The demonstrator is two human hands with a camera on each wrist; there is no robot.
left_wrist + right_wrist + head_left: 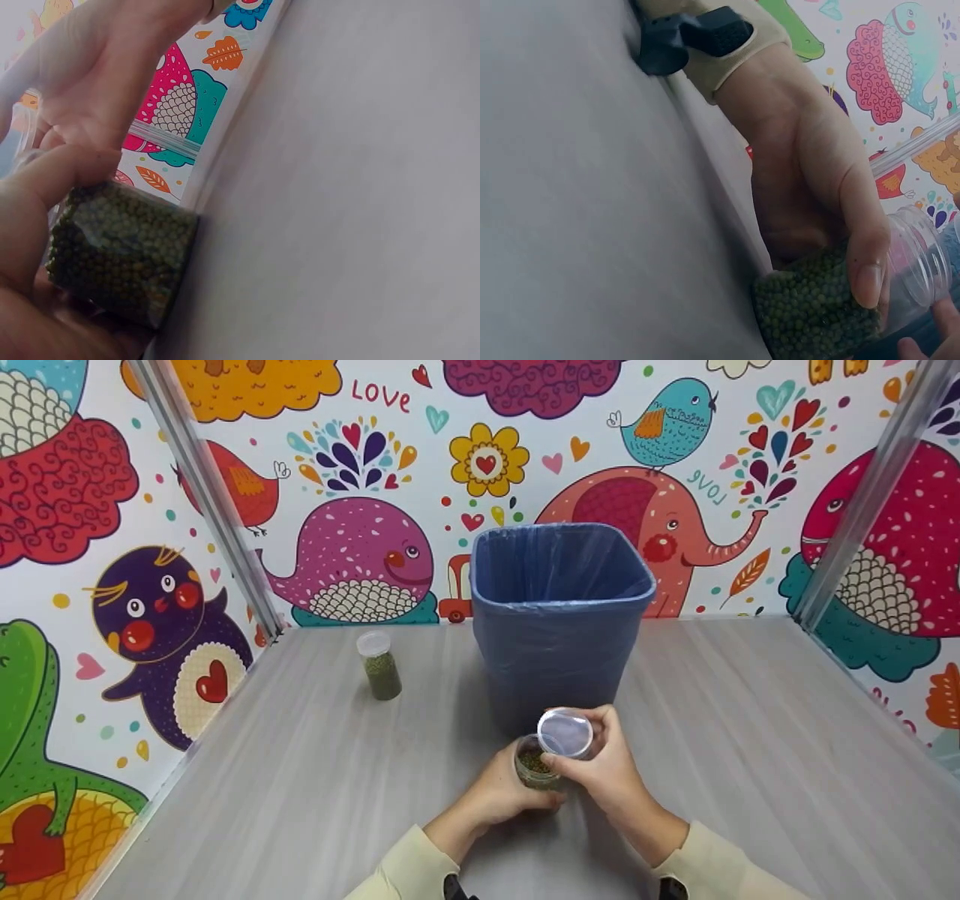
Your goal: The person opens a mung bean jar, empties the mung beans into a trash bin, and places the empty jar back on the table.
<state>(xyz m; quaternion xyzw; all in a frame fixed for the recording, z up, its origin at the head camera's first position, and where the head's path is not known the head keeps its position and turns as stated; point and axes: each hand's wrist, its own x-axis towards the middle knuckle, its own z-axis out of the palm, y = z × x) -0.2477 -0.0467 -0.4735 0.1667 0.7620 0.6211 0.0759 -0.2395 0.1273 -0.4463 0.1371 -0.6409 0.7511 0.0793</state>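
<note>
A clear plastic jar (537, 780) of small green beans stands on the table, its mouth uncovered. My left hand (501, 791) grips it around the side, thumb and fingers curled on the wall. In the left wrist view the beans (124, 251) fill the visible lower part of the jar. The right wrist view shows the jar's threaded neck (922, 255) bare. Just above the opening, my right hand (613, 772) pinches a round translucent lid (565, 733), tilted and apart from most of the rim; whether its lower edge touches is unclear.
Behind the hands stands a blue bin (559, 652) with a clear liner. A second lidded jar (381, 671) of green beans stands upright at the back left. Patterned walls (487, 461) with metal corner posts border the grey table (750, 735).
</note>
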